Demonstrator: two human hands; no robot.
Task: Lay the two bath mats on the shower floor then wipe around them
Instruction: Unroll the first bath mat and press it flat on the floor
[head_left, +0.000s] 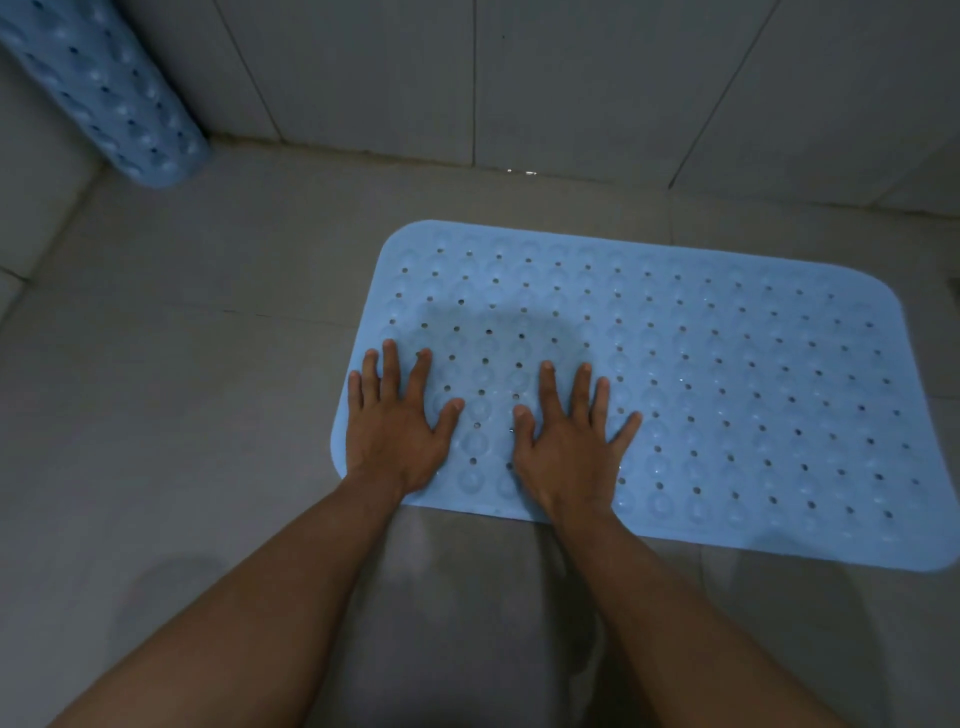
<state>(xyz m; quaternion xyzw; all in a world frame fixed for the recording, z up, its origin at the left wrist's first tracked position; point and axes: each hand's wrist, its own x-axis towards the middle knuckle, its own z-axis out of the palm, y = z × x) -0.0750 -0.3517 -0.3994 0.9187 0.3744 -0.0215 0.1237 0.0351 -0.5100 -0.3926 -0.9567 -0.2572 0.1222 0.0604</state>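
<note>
- Rolled mat (104, 93): far upper left, propped tilted in the corner, not yet laid. It lies up and left of both hands, long axis running up-left to down-right.
- Floor (182, 389): grey tile between roll and flat mat; no obstacle seen on that stretch.
- Left hand (395, 431): fingers spread, palm down, pressing the flat mat at its near left corner. Judged the nearer hand to the roll.
- Right hand (566, 441): fingers spread, palm down, pressing the mat just beside the left hand; thumbs near, not touching.
- Flat mat (727, 389): lies flat on the floor, long axis left to right, most of it right of the hands.
- Wall (571, 78): beyond the mat's far edge, apart from it; small wet glint (519, 171) at its base.
</note>
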